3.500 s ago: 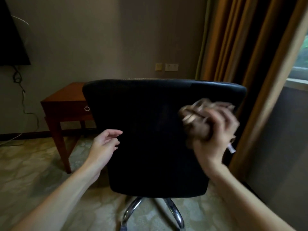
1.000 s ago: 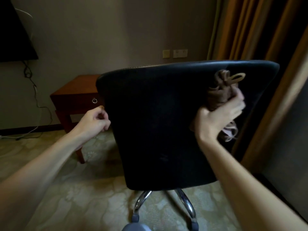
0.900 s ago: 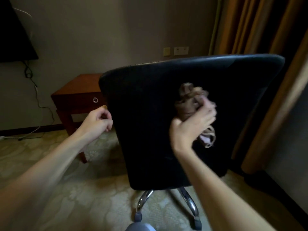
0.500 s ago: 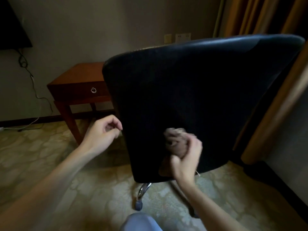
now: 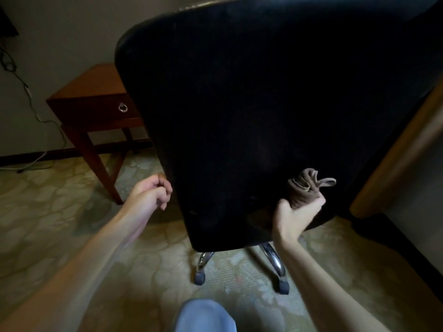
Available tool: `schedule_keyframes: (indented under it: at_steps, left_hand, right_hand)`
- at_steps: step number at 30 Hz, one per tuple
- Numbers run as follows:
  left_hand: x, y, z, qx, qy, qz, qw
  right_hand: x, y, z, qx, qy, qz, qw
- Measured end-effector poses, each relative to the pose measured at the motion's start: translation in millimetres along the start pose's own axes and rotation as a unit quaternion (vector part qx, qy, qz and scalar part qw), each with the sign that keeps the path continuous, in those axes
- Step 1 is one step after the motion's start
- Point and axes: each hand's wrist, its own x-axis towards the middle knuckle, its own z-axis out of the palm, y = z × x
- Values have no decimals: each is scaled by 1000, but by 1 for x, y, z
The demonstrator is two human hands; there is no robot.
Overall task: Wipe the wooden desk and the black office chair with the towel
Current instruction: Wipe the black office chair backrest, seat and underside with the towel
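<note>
The back of the black office chair (image 5: 251, 111) fills the middle of the view, tilted, with its chrome legs and castors below. My right hand (image 5: 296, 215) grips the bunched brown towel (image 5: 304, 188) and holds it against the lower right of the chair back. My left hand (image 5: 149, 194) sits at the chair back's left edge, fingers curled; whether it grips the edge is unclear. The wooden desk (image 5: 96, 92) stands behind the chair on the left, against the wall, partly hidden by it.
Patterned carpet (image 5: 48, 212) covers the floor. A cable (image 5: 31, 97) hangs down the wall left of the desk. Brown curtains (image 5: 402, 152) hang at the right. My knee in blue cloth (image 5: 203, 315) shows at the bottom.
My right hand has slid the towel down the chair back, then rightward along its lower part. My view has moved closer and lower. My left hand stays at the left edge.
</note>
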Motion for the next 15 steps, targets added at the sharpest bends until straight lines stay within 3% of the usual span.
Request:
schedule_keyframes:
  at_steps: [2, 4, 6, 8, 10, 12, 15]
  left_hand:
    - [3, -4, 2, -11, -12, 1, 1000]
    - [5, -4, 7, -23, -16, 1, 1000]
    - [4, -1, 12, -28, -26, 4, 999]
    - [-2, 2, 15, -9, -39, 14, 999]
    - [-12, 3, 18, 35, -39, 29, 998]
    - [-17, 5, 19, 57, -25, 40, 997]
    - [-17, 10, 25, 42, -14, 24, 999]
  right_hand:
    - [-31, 4, 22, -27, 18, 17, 999]
    - [-66, 10, 35, -63, -15, 0, 998]
    - [-99, 19, 39, -91, -100, -56, 989]
    - [-123, 31, 37, -109, -235, -110, 960]
    - [-130, 40, 30, -95, -332, -105, 933]
    - [-122, 44, 16, -54, -323, -61, 943]
    - [-85, 34, -17, -21, -191, -44, 980]
